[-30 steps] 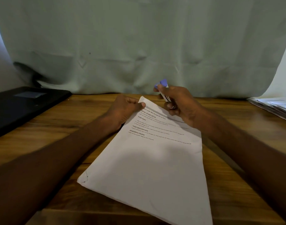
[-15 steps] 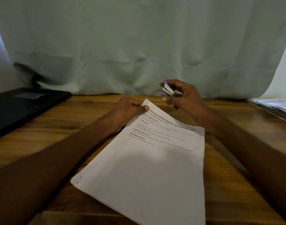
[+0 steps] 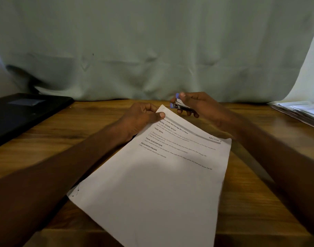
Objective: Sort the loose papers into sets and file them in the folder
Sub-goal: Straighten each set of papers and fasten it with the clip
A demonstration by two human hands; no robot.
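Note:
A set of white printed papers lies slanted on the wooden table, its far left corner lifted. My left hand pinches that corner between thumb and fingers. My right hand grips a small blue and metal stapler just beyond the corner, a little to its right, apart from the sheet. A black folder lies closed at the left edge of the table.
A stack of loose papers sits at the far right edge of the table. A pale green cloth hangs behind the table as a backdrop.
My right hand lifted the stapler off the papers' corner, turned it and holds it just right of the corner. The papers shifted slightly under my left hand.

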